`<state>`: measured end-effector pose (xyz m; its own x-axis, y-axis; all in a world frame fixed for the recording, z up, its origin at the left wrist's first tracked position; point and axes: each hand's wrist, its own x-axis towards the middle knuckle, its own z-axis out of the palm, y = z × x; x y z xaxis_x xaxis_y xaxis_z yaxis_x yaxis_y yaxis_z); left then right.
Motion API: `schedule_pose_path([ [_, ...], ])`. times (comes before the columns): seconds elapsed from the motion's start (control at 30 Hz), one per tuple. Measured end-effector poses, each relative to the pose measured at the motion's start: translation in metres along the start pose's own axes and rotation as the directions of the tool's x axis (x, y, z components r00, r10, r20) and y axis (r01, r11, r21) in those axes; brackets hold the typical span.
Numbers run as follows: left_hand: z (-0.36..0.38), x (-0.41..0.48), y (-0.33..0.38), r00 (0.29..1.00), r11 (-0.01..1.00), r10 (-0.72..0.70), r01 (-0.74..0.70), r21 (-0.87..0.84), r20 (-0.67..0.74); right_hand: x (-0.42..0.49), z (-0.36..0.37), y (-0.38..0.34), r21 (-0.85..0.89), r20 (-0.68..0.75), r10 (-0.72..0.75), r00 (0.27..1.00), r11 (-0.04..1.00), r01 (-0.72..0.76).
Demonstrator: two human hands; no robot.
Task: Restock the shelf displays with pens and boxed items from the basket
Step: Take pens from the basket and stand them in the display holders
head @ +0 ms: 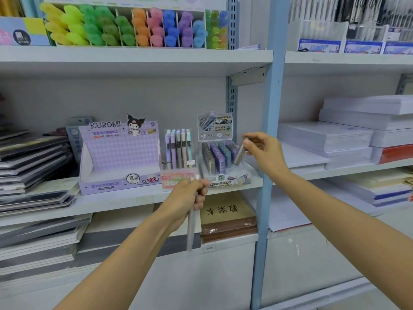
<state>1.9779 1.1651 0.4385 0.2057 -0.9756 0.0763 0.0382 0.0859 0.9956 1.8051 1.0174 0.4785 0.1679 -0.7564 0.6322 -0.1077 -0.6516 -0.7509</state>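
Head view: our right grip (pixel 261 151) pinches grey pen (pixel 240 154) just above right display box (pixel 232 181); left grip (pixel 187 195) clasps spare pens (pixel 190 229) by shelf (pixel 134 200) edge. We'd lower pen upright into free slot, not knocking neighbours.

Blurred pens (pixel 190 227) in the left hand (pixel 185 198) (count unclear), tube (pixel 239 155) partly behind fingers (pixel 251 145) of the right hand (pixel 262 151)

Pale pens (pixel 190 224) are gripped upright by the left hand (pixel 186 194) before a white shelf (pixel 111 203). A grey tube (pixel 240 154) is pinched by the right hand (pixel 262 151) over a refill display (pixel 220 157); a purple Kuromi box (pixel 120 157) is seen further left.
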Motion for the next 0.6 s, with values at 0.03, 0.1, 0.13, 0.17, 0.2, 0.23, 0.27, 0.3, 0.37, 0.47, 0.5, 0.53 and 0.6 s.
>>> schedule_pose_path([
  [0.03,0.000,0.001,-0.001,1.000,1.000,0.009,-0.009,0.013,0.020,0.005,0.000,0.005,-0.045,-0.014,-0.008,1.000,0.999,0.008],
  [0.1,-0.001,0.003,-0.003,0.998,0.999,0.035,-0.038,0.039,0.058,0.013,0.002,0.013,-0.133,-0.025,-0.024,0.999,0.991,0.021],
  [0.13,-0.002,0.004,-0.004,0.996,0.997,0.051,-0.055,0.053,0.075,0.016,0.003,0.017,-0.168,-0.020,-0.029,0.999,0.985,0.026],
  [0.17,-0.003,0.004,-0.005,0.994,0.995,0.067,-0.073,0.070,0.086,0.019,0.005,0.020,-0.198,-0.010,-0.033,0.999,0.980,0.031],
  [0.2,-0.004,0.004,-0.005,0.992,0.992,0.083,-0.091,0.087,0.092,0.020,0.007,0.022,-0.229,0.005,-0.040,0.999,0.973,0.040],
  [0.23,-0.005,0.004,-0.005,0.991,0.990,0.097,-0.106,0.098,0.094,0.022,0.009,0.025,-0.264,0.023,-0.047,0.999,0.963,0.052],
  [0.27,-0.006,0.005,-0.005,0.990,0.988,0.105,-0.115,0.101,0.094,0.023,0.010,0.026,-0.298,0.046,-0.053,0.998,0.952,0.064],
  [0.3,-0.007,0.005,-0.006,0.990,0.988,0.106,-0.115,0.105,0.094,0.024,0.011,0.028,-0.326,0.068,-0.057,0.996,0.942,0.076],
  [0.37,-0.009,0.006,-0.008,0.991,0.983,0.102,-0.114,0.142,0.091,0.026,0.009,0.028,-0.370,0.116,-0.066,0.991,0.923,0.104],
  [0.47,-0.010,0.009,-0.012,0.993,0.984,0.092,-0.102,0.144,0.080,0.030,0.007,0.026,-0.437,0.220,-0.084,0.972,0.882,0.175],
  [0.5,-0.010,0.010,-0.013,0.994,0.987,0.085,-0.094,0.130,0.074,0.030,0.007,0.026,-0.440,0.237,-0.082,0.968,0.879,0.182],
  [0.53,-0.010,0.011,-0.013,0.995,0.989,0.079,-0.087,0.120,0.068,0.029,0.008,0.026,-0.428,0.234,-0.081,0.969,0.886,0.177],
  [0.6,-0.009,0.012,-0.013,0.996,0.992,0.062,-0.067,0.103,0.057,0.026,0.010,0.028,-0.384,0.190,-0.086,0.978,0.911,0.154],
])
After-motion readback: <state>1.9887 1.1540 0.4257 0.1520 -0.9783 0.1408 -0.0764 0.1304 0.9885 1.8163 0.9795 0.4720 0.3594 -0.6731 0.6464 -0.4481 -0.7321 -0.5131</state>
